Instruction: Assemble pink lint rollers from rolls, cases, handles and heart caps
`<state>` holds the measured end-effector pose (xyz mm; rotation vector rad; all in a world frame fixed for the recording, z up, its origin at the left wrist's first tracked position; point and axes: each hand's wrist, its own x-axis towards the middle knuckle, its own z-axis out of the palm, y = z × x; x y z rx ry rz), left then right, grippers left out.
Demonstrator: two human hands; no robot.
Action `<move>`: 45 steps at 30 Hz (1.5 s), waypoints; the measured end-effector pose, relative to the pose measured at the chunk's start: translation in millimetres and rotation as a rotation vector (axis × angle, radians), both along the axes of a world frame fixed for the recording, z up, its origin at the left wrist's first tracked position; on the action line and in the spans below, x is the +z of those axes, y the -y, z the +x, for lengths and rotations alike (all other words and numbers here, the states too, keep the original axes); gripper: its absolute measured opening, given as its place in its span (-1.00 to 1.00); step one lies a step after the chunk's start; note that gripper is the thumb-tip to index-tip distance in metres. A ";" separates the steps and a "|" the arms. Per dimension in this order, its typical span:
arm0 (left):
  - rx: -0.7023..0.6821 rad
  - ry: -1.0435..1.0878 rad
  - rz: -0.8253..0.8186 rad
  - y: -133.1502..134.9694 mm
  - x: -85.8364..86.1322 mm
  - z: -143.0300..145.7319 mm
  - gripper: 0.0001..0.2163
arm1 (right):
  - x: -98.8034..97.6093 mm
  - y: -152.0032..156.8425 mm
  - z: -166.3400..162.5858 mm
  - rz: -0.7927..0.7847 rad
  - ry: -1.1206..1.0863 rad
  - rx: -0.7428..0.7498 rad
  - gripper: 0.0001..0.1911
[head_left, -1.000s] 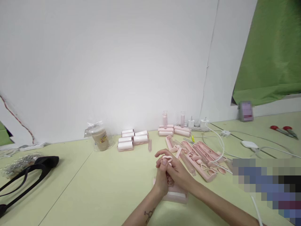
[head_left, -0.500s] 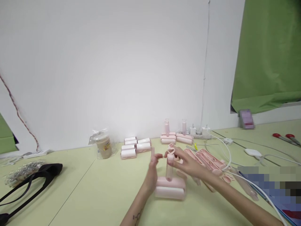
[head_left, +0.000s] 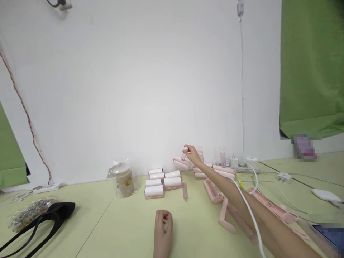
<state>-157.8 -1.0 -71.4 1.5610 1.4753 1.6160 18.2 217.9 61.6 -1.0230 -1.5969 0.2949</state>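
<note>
My right hand (head_left: 191, 154) is stretched out toward the wall, fingers pinched on the upper end of the handle of a pink lint roller (head_left: 182, 163). Its roll end hangs tilted below, left of two upright lint rollers with clear pink handles (head_left: 223, 158). My left hand (head_left: 163, 229) rests low over the table's front middle, fingers curled in, with nothing visible in them. Ahead of it lie several short pink-cased white rolls (head_left: 154, 191) and a small translucent pink piece (head_left: 185, 191).
Pink plastic parts (head_left: 213, 191) lie under and beside my right forearm, crossed by a white cable (head_left: 249, 211). A bagged cup (head_left: 124, 182) stands left of the rolls. Farther left is a black strap (head_left: 60, 211). Chargers (head_left: 251, 162) stand along the wall at right.
My right hand has carried the lint roller from the front middle of the table back toward the wall. My left hand has come away from it, lower and nearer to me. The view has shifted.
</note>
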 end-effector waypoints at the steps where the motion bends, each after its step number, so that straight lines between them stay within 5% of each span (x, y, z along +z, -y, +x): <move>1: -0.002 -0.025 0.007 -4.1 -4.7 0.0 -0.70 | -6.8 -8.5 -4.4 0.000 -0.003 -0.007 -0.72; 8: 0.156 -0.061 0.073 -26.4 -35.3 -2.6 -0.66 | -42.8 -37.0 -16.8 -0.018 -0.041 -0.006 -0.72; 12: 0.277 -0.243 0.063 -25.9 -32.7 -16.2 -0.77 | -47.0 -19.8 -19.0 -0.030 -0.084 -0.013 -0.69; 18: 0.652 -0.501 -0.256 -32.7 -8.2 -49.1 -0.40 | -71.6 92.6 0.0 -0.019 0.014 0.172 -0.59; 22: 0.692 -0.426 -0.331 -65.2 2.9 -49.5 -0.10 | -86.0 181.5 28.6 -0.040 0.201 0.372 -0.46; 25: 0.746 -0.379 -0.355 -84.7 8.2 -41.4 -0.01 | -79.8 207.9 40.3 -0.072 0.426 0.393 -0.48; 30: 0.826 -0.405 -0.330 -85.5 7.7 -31.2 -0.08 | -64.6 166.1 29.4 -0.077 0.573 0.270 -0.49; 36: 0.883 -0.495 -0.288 -82.2 1.9 -29.4 -0.15 | -73.7 90.0 -1.7 -0.080 0.719 0.177 -0.72; 41: 0.915 -0.555 -0.291 -85.9 -0.1 -28.0 -0.12 | -79.5 68.3 -6.4 -0.059 0.793 0.216 -0.76; 45: 0.904 -0.592 -0.314 -88.6 -3.3 -27.5 -0.12 | -62.1 50.2 4.0 -0.052 0.703 0.158 -0.79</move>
